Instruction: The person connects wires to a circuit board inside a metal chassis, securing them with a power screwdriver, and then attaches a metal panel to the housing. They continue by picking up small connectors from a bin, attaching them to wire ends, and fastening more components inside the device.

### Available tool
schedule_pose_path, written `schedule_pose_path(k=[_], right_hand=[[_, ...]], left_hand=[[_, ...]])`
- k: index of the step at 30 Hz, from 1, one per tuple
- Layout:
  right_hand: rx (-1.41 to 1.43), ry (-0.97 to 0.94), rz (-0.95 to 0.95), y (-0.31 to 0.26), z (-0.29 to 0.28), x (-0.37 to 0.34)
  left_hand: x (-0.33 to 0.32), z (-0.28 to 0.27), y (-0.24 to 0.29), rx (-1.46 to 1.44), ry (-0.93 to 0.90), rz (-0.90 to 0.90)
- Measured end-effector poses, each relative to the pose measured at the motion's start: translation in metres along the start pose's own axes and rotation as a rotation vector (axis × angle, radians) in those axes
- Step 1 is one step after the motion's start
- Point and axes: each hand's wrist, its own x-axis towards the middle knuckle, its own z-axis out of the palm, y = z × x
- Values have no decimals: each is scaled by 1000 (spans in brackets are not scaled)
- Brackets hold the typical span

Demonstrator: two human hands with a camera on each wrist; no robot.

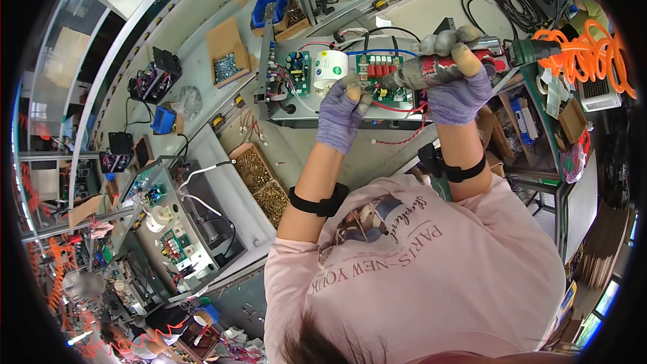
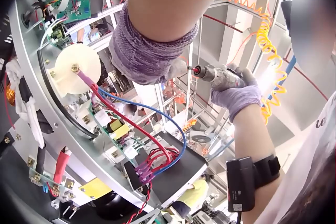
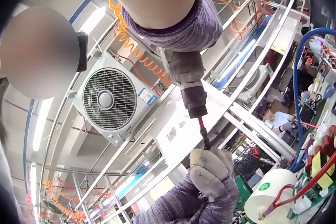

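Observation:
A gloved right hand [image 1: 458, 74] grips an air screwdriver [image 1: 428, 73], held sideways above an open electrical unit [image 1: 290, 121]. Its red-and-dark driver bit [image 3: 202, 129] points at the left hand [image 3: 212, 182], also gloved. Thumb and fingers of that left hand pinch the bit's end; anything small between the fingertips is hidden. Under the hands, the unit holds a white cylinder [image 1: 330, 69], a green circuit board [image 1: 295, 74] and another board with red parts [image 1: 381, 71]. Red and blue wires [image 2: 176, 121] run from the cylinder side across the unit.
An orange coiled hose [image 1: 586, 57] joins the screwdriver's back end. Cardboard boxes of brass-coloured hardware [image 1: 253, 168] and silver screws [image 1: 227, 67] lie left of the unit. A second open unit [image 1: 178, 229] stands further left. Blue bins [image 1: 268, 8] sit at the back.

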Motion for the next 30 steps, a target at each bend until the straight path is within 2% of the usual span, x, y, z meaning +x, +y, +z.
schedule_pose_path(k=[2, 4, 9, 11, 15, 17, 21, 23, 24, 26, 27, 29, 30], right_hand=[[22, -32, -17, 1, -4, 0], [36, -82, -14, 1, -4, 0], [5, -83, -32, 2, -9, 0], [18, -93, -33, 1, -10, 1], [-8, -66, 28, -5, -13, 4], [1, 20, 45, -7, -13, 6], [31, 145, 20, -14, -16, 8], [71, 128, -10, -14, -27, 9], [109, 104, -38, -13, -32, 10], [71, 131, -60, -14, -38, 12], [47, 142, -86, -14, -40, 13], [7, 176, -134, -12, -44, 15], [4, 175, -138, -11, -44, 16]], left_hand=[[-1, 4, 4, 57, 78, -36], [2, 7, 5, 63, 77, -40], [4, 7, 5, 91, 62, -13], [3, 9, 6, 157, 112, -34], [-1, 21, 8, 216, 122, -34], [6, 12, 9, -51, -117, -280], [16, 14, 9, -65, -103, -340], [21, 34, 29, 179, 60, -576], [31, 28, 27, 182, 58, -577], [58, 11, 20, 1619, 227, 284], [71, 6, 22, 1617, 226, 287], [89, 6, 34, 2212, -59, 636], [95, 7, 34, 2209, -63, 640]])
